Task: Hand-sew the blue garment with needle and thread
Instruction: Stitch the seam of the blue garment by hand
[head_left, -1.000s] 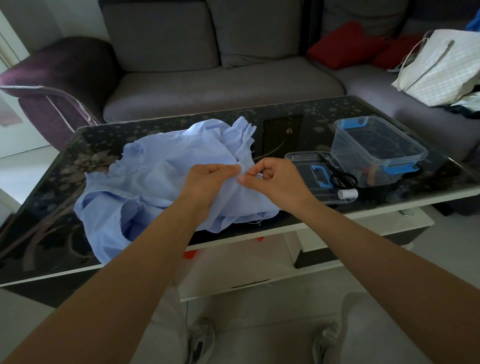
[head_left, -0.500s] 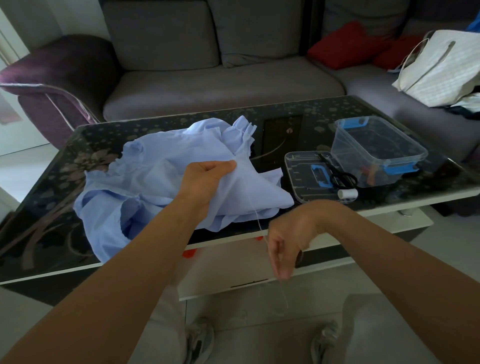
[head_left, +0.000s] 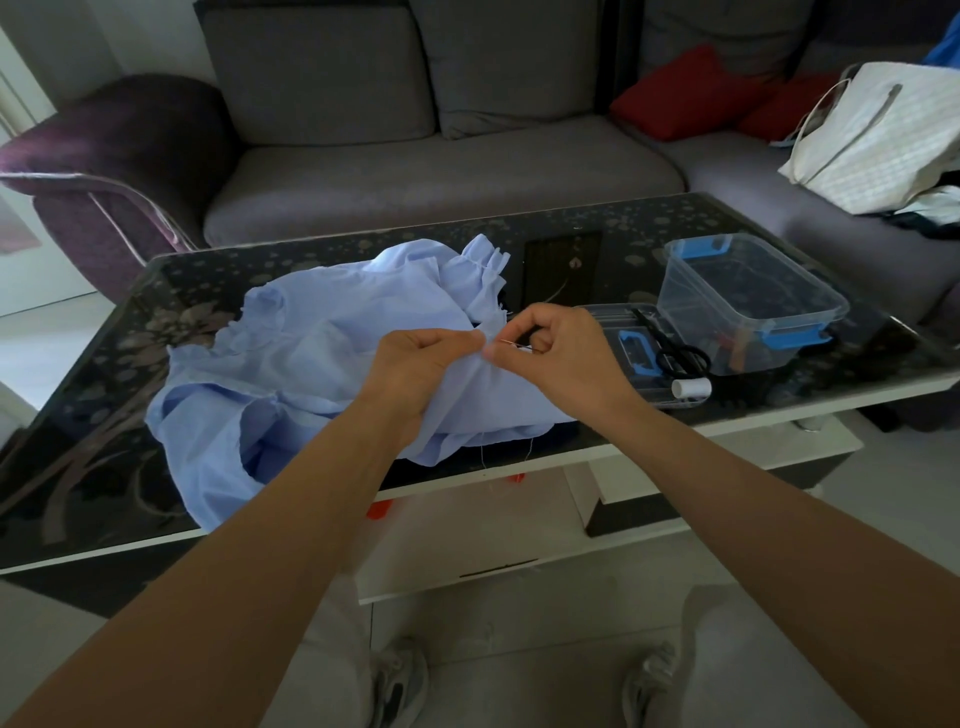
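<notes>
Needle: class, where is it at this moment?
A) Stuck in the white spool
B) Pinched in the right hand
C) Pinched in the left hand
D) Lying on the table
B: the needle is pinched between thumb and finger of the right hand, beside the left hand, which grips the garment.

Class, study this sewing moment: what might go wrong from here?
The right hand pinches the needle right beside the left hand, which pinches the blue garment; the next push may prick a finger. The garment lies bunched in folds, so a stitch might catch an extra layer. The white thread spool lies on its side near the table edge and might roll off.
</notes>
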